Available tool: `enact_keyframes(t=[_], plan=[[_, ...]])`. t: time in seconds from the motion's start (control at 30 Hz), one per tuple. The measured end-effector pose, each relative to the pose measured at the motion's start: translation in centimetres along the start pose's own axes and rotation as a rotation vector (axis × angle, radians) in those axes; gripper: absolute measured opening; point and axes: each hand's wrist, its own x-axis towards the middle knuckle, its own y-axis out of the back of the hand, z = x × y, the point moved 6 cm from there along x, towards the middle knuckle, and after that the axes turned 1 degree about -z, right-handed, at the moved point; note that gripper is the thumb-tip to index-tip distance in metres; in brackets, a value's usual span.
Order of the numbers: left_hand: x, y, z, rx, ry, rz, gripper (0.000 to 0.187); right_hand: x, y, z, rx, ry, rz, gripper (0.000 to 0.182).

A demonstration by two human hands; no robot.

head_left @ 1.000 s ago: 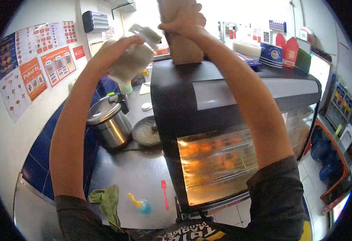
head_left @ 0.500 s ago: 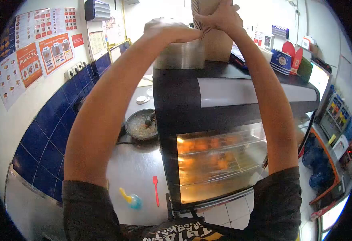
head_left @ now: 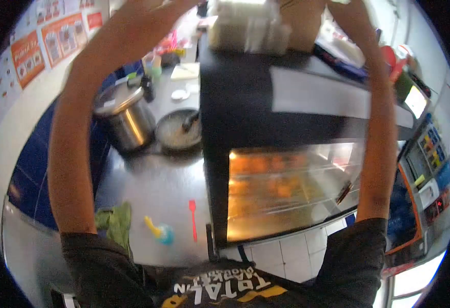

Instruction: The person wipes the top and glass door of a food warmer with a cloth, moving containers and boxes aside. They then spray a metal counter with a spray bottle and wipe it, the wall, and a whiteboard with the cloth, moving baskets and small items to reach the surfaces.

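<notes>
At the top edge my left hand (head_left: 177, 9) is up left of a stack of clear plastic containers (head_left: 245, 28), its fingers cut off by the frame. My right hand (head_left: 350, 18) is raised to the right of a brown cardboard box (head_left: 303, 25), smeared by motion, so I cannot tell whether its fingers are closed. The stack and the box stand side by side on the black top (head_left: 235, 72) of a heated display case. Behind the case's glass, orange-lit food (head_left: 271, 164) sits on racks.
Left of the case, a steel counter (head_left: 153, 190) bears a lidded steel pot (head_left: 127, 120), a dark pan (head_left: 176, 133), a red silicone brush (head_left: 193, 220), a yellow-and-blue bottle (head_left: 159, 231) and a green cloth (head_left: 117, 223). Posters (head_left: 66, 41) hang on the left wall.
My hands have moved apart, the left away from the container stack and the right away from the cardboard box. The view has shifted, bringing the pot and green cloth into sight.
</notes>
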Motion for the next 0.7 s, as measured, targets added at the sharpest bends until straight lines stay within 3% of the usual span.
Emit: enact_keyframes(t=[0.07, 0.13, 0.2, 0.27, 0.3, 0.37, 0.4, 0.43, 0.5, 0.57, 0.67, 0.7], plan=[[-7.4, 4.6, 4.8, -0.291, 0.631, -0.067, 0.046, -5.4, 9.0, -0.1, 0.527, -0.271, -0.009, 0.065], [-18.0, 5.4, 5.9, -0.41, 0.868, -0.121, 0.045, -11.1, 15.5, -1.8, 0.9, -0.299, -0.076, 0.054], [-30.4, 4.2, 6.5, -0.444, 1.17, -0.096, 0.04, -16.5, 20.4, -5.5, 1.378, -0.151, -0.238, 0.044], [-46.1, 2.7, 8.1, -0.263, 1.475, -0.19, 0.054, -20.1, 23.2, -12.1, 1.947, 0.115, -0.549, 0.033], [-52.3, 1.8, 10.3, -0.138, 1.476, -0.373, 0.064, -21.1, 23.9, -16.4, 2.155, 0.176, -0.739, 0.028], [-60.3, 0.4, 15.9, 0.009, 1.472, -0.74, 0.082, -22.8, 24.7, -26.6, 2.475, -0.087, -0.976, 0.037], [-61.8, -0.2, 17.3, 0.031, 1.479, -0.918, 0.089, -22.6, 24.3, -30.5, 2.422, -0.084, -1.206, 0.038], [-62.9, -1.0, 17.4, 0.014, 1.469, -0.934, 0.089, -22.5, 23.6, -34.0, 2.35, -0.08, -1.437, 0.039], [-64.0, -2.4, 19.5, 0.042, 1.504, -1.098, 0.091, -23.8, 22.2, -40.0, 2.311, -0.229, -1.272, 0.033], [-66.8, -2.9, 20.3, 0.042, 1.484, -1.136, 0.091, -27.3, 20.6, -46.5, 2.183, -0.414, -1.425, 0.034], [-72.0, -4.8, 21.8, 0.033, 1.456, -1.141, 0.082, -32.8, 19.0, -53.3, 1.889, -0.34, -1.423, 0.036], [-72.7, -5.1, 22.3, 0.027, 1.474, -1.049, 0.079, -34.3, 18.6, -54.7, 1.763, -0.306, -1.443, 0.041]])
